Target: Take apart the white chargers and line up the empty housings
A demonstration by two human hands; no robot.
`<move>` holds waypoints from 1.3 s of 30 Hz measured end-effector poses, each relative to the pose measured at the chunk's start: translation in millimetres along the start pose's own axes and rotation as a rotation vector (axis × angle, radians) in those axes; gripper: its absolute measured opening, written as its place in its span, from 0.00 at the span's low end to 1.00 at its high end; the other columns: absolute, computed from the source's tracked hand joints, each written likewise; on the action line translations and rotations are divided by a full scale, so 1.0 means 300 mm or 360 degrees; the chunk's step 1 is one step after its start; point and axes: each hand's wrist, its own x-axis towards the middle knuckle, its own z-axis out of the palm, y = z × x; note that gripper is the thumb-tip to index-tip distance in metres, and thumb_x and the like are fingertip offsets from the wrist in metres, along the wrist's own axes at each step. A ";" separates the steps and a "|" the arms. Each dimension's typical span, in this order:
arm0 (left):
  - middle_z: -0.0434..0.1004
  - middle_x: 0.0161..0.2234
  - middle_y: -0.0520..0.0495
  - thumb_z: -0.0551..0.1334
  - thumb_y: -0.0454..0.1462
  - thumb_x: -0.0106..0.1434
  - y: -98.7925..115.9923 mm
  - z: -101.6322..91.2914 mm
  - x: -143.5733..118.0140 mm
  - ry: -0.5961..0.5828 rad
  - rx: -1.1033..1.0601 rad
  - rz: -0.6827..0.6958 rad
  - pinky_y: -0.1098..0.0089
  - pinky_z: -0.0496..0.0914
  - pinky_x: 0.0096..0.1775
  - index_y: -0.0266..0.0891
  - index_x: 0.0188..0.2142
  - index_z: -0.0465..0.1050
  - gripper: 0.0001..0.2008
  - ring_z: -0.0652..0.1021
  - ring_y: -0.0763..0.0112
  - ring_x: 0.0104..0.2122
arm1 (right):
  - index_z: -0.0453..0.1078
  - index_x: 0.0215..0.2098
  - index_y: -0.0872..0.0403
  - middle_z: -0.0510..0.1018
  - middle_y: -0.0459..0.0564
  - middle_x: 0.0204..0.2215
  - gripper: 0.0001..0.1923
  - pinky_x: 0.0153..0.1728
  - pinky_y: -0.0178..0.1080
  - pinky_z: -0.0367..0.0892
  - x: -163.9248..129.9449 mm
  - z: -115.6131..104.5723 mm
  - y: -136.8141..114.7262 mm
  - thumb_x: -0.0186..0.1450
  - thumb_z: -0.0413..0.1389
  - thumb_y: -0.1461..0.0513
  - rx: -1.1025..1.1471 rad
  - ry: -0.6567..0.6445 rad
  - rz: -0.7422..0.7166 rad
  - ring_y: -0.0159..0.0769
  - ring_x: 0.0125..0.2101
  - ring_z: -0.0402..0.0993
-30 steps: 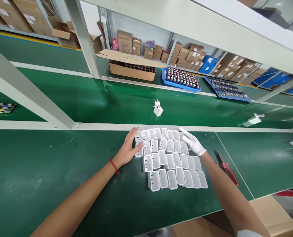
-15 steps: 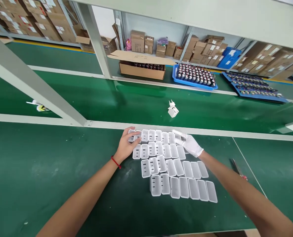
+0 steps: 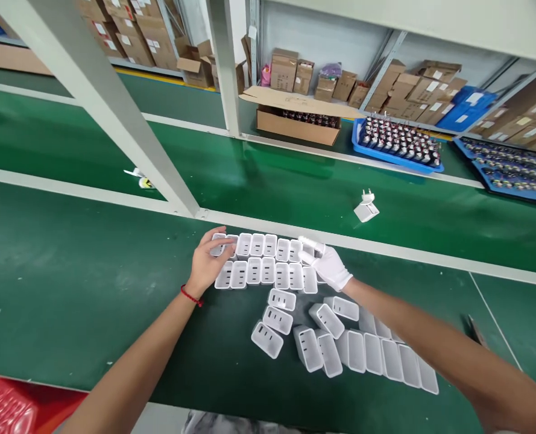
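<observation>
Two rows of white plastic charger shells (image 3: 268,265) lie on the green bench (image 3: 69,283), pressed between my hands. My bare left hand (image 3: 207,265), with a red string at the wrist, pushes the left end of the rows, fingers on the end shell. My right hand (image 3: 328,265), in a white glove, presses the right end. Several more shells (image 3: 313,343) lie scattered and in a loose row nearer me, partly under my right forearm.
A finished white plug adapter (image 3: 366,210) lies on the green conveyor belt (image 3: 272,181) beyond the bench rail. Behind it stand an open cardboard box (image 3: 297,123) and blue trays (image 3: 394,147) of parts. A slanted grey frame post (image 3: 109,114) rises at left. Something red (image 3: 3,407) is at the bottom left corner.
Both hands have slid the two far rows of shells leftward, away from the rest. The near rows have broken apart and lie scattered. The view has shifted left.
</observation>
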 end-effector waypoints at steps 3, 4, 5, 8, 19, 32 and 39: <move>0.73 0.53 0.44 0.65 0.50 0.58 -0.037 -0.062 0.013 0.0025 -0.0011 -0.0026 0.58 0.66 0.60 0.42 0.37 0.79 0.16 0.75 0.58 0.54 | 0.73 0.54 0.48 0.75 0.47 0.56 0.26 0.64 0.49 0.60 0.019 0.085 -0.019 0.58 0.62 0.52 -0.0030 -0.0040 -0.0027 0.46 0.60 0.68; 0.73 0.54 0.44 0.65 0.50 0.59 -0.050 -0.081 0.019 0.0028 -0.0017 -0.0033 0.57 0.65 0.61 0.42 0.39 0.79 0.16 0.74 0.57 0.55 | 0.73 0.54 0.48 0.75 0.47 0.56 0.26 0.64 0.49 0.60 0.026 0.109 -0.024 0.58 0.62 0.52 -0.0047 -0.0052 -0.0036 0.46 0.60 0.68; 0.72 0.55 0.44 0.64 0.50 0.59 -0.064 -0.098 0.026 0.0023 -0.0025 -0.0039 0.57 0.64 0.61 0.42 0.40 0.78 0.17 0.73 0.57 0.56 | 0.73 0.54 0.47 0.75 0.47 0.56 0.26 0.64 0.50 0.60 0.035 0.127 -0.030 0.58 0.61 0.51 -0.0066 -0.0065 -0.0045 0.46 0.60 0.68; 0.69 0.59 0.43 0.63 0.53 0.59 -0.096 -0.156 0.047 -0.0047 -0.0069 -0.0058 0.54 0.60 0.63 0.42 0.45 0.76 0.21 0.69 0.53 0.61 | 0.70 0.58 0.47 0.72 0.47 0.59 0.29 0.65 0.50 0.58 0.051 0.116 -0.058 0.59 0.60 0.49 -0.0140 -0.0110 -0.0075 0.45 0.61 0.65; 0.62 0.63 0.43 0.67 0.53 0.56 0.236 -0.126 -0.298 -0.0864 0.0616 0.1057 0.41 0.59 0.61 0.53 0.62 0.61 0.36 0.63 0.41 0.62 | 0.51 0.69 0.44 0.49 0.51 0.70 0.54 0.67 0.65 0.38 -0.464 -0.382 -0.130 0.51 0.61 0.37 -0.1664 -0.0281 -0.0131 0.61 0.69 0.40; 0.68 0.61 0.48 0.57 0.26 0.59 0.238 -0.077 -0.328 -0.1654 0.0575 0.1006 0.49 0.61 0.62 0.48 0.52 0.71 0.24 0.62 0.53 0.65 | 0.34 0.71 0.39 0.23 0.52 0.71 0.66 0.48 0.58 0.75 -0.772 -0.485 0.162 0.46 0.68 0.42 -0.1675 -0.0184 0.0142 0.71 0.64 0.53; 0.64 0.63 0.48 0.53 0.27 0.61 0.273 -0.104 -0.306 -0.1765 0.0684 0.1078 0.48 0.56 0.64 0.54 0.66 0.55 0.35 0.59 0.54 0.66 | 0.37 0.71 0.41 0.20 0.51 0.71 0.66 0.58 0.55 0.66 -0.716 -0.477 0.174 0.45 0.71 0.46 -0.1498 -0.0133 0.0031 0.65 0.68 0.43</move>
